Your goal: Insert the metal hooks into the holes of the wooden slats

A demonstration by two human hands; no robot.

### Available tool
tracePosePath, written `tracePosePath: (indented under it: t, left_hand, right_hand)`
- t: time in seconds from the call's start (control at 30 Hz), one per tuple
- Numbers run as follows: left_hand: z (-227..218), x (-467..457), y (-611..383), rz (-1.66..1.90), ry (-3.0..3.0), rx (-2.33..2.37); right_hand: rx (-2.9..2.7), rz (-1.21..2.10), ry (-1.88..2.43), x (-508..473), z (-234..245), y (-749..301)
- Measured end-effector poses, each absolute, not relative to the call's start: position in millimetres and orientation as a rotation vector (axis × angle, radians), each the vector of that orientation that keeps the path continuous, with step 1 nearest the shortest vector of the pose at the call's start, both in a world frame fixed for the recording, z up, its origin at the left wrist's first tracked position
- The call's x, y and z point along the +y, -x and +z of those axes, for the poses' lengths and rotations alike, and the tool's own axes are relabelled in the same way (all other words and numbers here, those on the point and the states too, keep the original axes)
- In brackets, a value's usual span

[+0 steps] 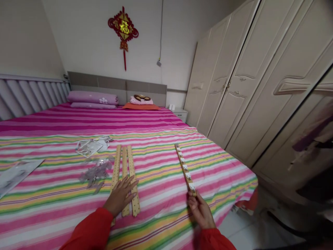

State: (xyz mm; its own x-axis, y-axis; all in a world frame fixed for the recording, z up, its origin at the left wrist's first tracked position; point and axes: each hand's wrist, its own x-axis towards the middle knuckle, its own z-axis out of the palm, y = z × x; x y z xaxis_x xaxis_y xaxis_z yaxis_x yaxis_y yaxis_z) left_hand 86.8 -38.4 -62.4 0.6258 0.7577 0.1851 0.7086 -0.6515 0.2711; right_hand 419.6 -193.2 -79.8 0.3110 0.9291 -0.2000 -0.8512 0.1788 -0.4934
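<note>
My left hand (pixel 121 196) lies flat, fingers spread, across three pale wooden strips (pixel 130 163) with rows of small holes. The strips lie side by side on the striped bedspread, and the hand covers part of them. My right hand (pixel 201 210) pinches the near end of a separate narrow wooden strip (pixel 184 166), which carries a row of several white-and-metal fittings. This strip points away from me, to the right of the three others. Just left of my left hand is a heap of small clear plastic packets (pixel 96 172); what they contain is too small to make out.
More flat clear packets (pixel 91 146) lie farther back, and a long clear plastic bag (pixel 18 173) rests at the left edge. Folded bedding (pixel 93 98) sits by the headboard (pixel 104 83). The wardrobe (pixel 234 86) runs along the right; the bed's right edge drops to a tiled floor.
</note>
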Motion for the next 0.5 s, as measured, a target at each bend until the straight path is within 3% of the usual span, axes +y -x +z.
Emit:
tracePosePath:
  t: [0.13, 0.33, 0.5]
  left_hand:
    - [-51, -40, -89, 0.459, -2.501, 1.207]
    - [-21, -68, -103, 0.909, -1.782, 1.150]
    - [-8, -93, -124, 0.909, -1.257, 1.033]
  right_hand:
    - [-0.177, 1.271, 0.598, -193, -75, -396]
    - [-0.242, 1.311, 0.605, -178, -56, -342]
    - [-0.427, 1.363, 0.596, -150, -31, -279]
